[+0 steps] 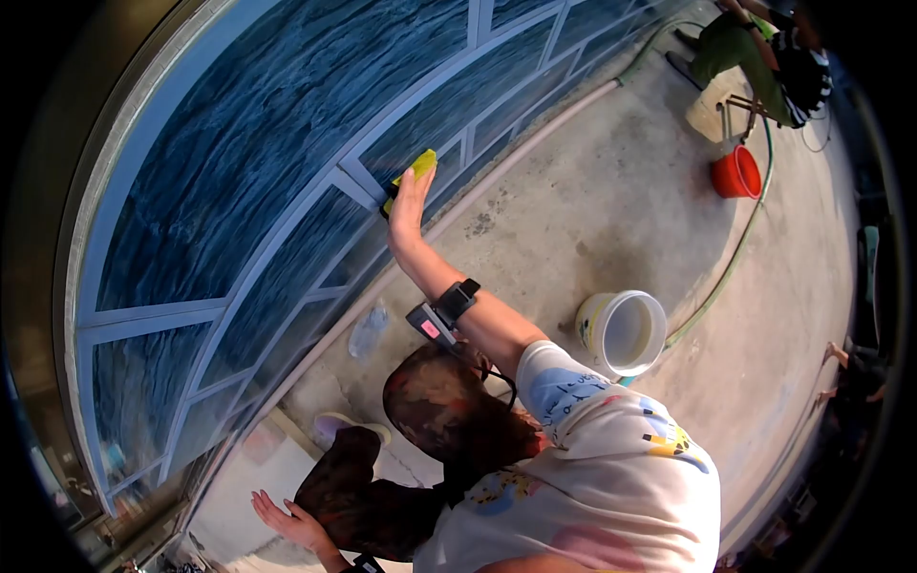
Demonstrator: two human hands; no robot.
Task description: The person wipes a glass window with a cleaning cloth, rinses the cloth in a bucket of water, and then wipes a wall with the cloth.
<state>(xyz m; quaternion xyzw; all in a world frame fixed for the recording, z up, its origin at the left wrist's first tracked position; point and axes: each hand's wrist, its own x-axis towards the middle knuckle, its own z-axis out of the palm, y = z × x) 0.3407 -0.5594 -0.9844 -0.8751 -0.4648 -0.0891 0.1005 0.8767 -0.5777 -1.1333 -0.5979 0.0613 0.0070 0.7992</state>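
Observation:
My right hand (413, 202) is raised against the blue-framed glass panel, its fingers flat over a yellow cleaning pad (421, 166) with a dark edge. The pad touches the panel near a frame bar (359, 183); the palm side of the hand is hidden. Lower down, my left hand (292, 525) is held out beside my knee in dark patterned trousers (358, 487). Its fingers are spread, with nothing in them. Dark glass (229, 162) with wavy reflections fills the upper left.
A white bucket (626, 334) stands on the concrete, and a red bucket (735, 174) farther off. A green hose (731, 267) curves past both. A clear plastic bottle (368, 330) lies near the pinkish pipe (525, 158) along the frame's base. Another person (755, 59) sits at upper right.

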